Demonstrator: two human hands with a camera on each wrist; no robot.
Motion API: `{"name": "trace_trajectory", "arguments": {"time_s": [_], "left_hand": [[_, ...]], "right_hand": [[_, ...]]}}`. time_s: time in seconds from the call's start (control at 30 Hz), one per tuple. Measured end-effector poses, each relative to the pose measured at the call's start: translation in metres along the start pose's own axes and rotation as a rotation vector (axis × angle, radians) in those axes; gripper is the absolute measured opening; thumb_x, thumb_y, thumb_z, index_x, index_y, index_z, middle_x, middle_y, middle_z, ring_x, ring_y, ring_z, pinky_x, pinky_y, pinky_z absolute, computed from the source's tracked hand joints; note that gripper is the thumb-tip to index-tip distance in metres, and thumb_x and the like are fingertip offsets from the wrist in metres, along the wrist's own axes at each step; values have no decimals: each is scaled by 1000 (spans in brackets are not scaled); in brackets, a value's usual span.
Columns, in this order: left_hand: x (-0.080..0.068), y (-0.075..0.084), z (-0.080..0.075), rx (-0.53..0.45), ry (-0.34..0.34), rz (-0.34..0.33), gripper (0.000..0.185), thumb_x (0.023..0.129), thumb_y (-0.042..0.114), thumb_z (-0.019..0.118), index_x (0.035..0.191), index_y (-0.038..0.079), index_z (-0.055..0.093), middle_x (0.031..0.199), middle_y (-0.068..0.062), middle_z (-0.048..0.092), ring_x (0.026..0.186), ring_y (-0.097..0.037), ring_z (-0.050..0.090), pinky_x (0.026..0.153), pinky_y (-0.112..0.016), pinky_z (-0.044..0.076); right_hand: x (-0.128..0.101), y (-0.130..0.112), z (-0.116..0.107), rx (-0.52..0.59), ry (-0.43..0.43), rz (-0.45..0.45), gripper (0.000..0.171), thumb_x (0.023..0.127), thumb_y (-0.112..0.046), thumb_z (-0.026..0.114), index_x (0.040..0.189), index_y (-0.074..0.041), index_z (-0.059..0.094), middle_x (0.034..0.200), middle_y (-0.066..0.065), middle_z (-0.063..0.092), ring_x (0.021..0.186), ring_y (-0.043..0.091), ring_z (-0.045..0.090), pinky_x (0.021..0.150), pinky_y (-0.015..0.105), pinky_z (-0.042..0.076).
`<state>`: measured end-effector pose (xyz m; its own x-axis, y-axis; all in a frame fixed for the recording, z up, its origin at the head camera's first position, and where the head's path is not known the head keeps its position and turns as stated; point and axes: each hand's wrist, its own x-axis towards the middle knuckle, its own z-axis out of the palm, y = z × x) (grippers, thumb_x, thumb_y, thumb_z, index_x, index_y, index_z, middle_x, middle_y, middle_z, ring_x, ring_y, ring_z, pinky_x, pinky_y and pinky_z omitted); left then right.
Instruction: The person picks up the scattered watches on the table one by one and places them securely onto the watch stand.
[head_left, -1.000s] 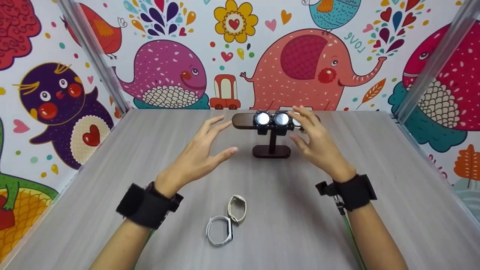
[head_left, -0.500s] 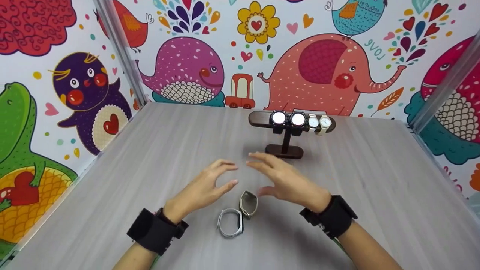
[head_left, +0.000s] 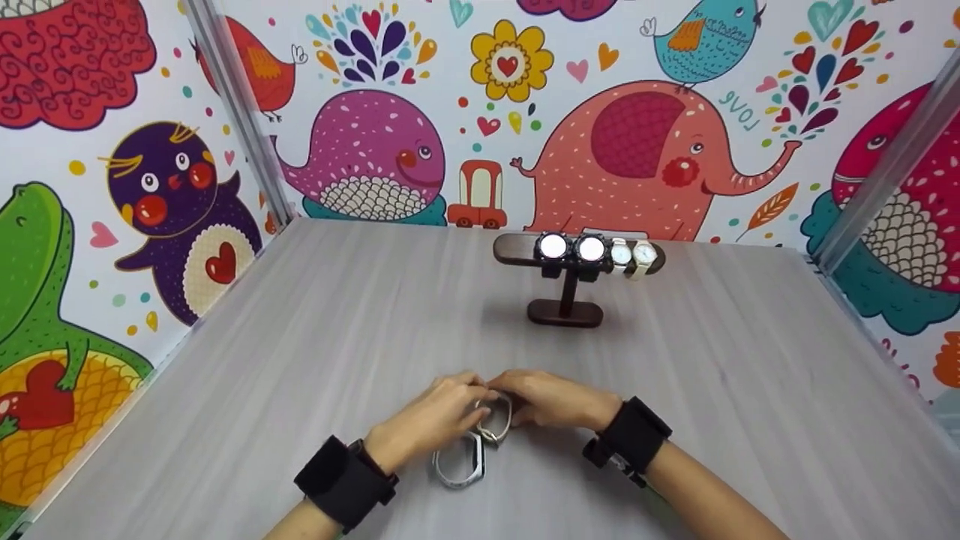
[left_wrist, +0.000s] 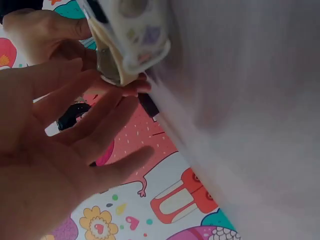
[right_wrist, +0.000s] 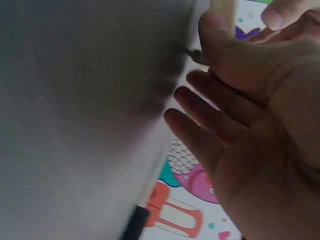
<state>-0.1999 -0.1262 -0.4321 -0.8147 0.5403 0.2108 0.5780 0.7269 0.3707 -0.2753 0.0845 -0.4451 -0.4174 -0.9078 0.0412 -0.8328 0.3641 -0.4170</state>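
A cream-strapped wristwatch (head_left: 495,418) stands on its edge on the table, its strap closed in a loop. Against its far and right sides my right hand (head_left: 551,397) has curled fingers and thumb, pinching it. From the left my left hand (head_left: 435,416) reaches to the same watch, its thumb beside the loop; in the left wrist view its fingers (left_wrist: 107,112) are spread and loosely bent. Just nearer to me lies a white smart band (head_left: 459,463), also looped. The right wrist view shows only a piece of cream strap (right_wrist: 223,10) by the right thumb.
Farther back, a dark wooden watch stand (head_left: 568,313) carries two black watches (head_left: 572,247) and two cream ones (head_left: 632,256) on its bar. The bar's left end is bare wood. Printed panels (head_left: 360,157) wall the grey table (head_left: 360,300) at the back and sides.
Both hands have come back from beside the stand and lowered to the cream wristwatch. The right hand has moved the farthest, and its fingers now close around the watch. The view has shifted slightly.
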Motion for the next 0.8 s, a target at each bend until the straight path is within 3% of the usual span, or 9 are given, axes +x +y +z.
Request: {"name": "trace_trajectory", "arguments": {"time_s": [0.3,0.53,0.8], "left_hand": [[1,5,0,-19,-33,-7,25,95,12,67,117,2,74,111,-14,68,99,-25,69,82,-28,60],[3,10,-3,-140,-68,-71,29,98,17,65,120,1,72,118,-13,68,106,-24,68,87,-31,59],[11,15,-1,-223,-26,-142,39,96,22,68,124,-4,67,116,-18,69,103,-25,67,82,-30,60]], "right_hand": [[-2,4,-3,68,31,-7,43,81,-15,80,122,-8,68,116,5,71,106,17,67,96,30,56],[-6,3,-12,86,56,65,35,82,-26,83,110,-8,70,105,3,73,97,16,67,88,29,57],[-5,-1,-17,168,94,124,29,80,-13,82,104,-6,68,98,7,73,90,18,69,80,24,59]]}}
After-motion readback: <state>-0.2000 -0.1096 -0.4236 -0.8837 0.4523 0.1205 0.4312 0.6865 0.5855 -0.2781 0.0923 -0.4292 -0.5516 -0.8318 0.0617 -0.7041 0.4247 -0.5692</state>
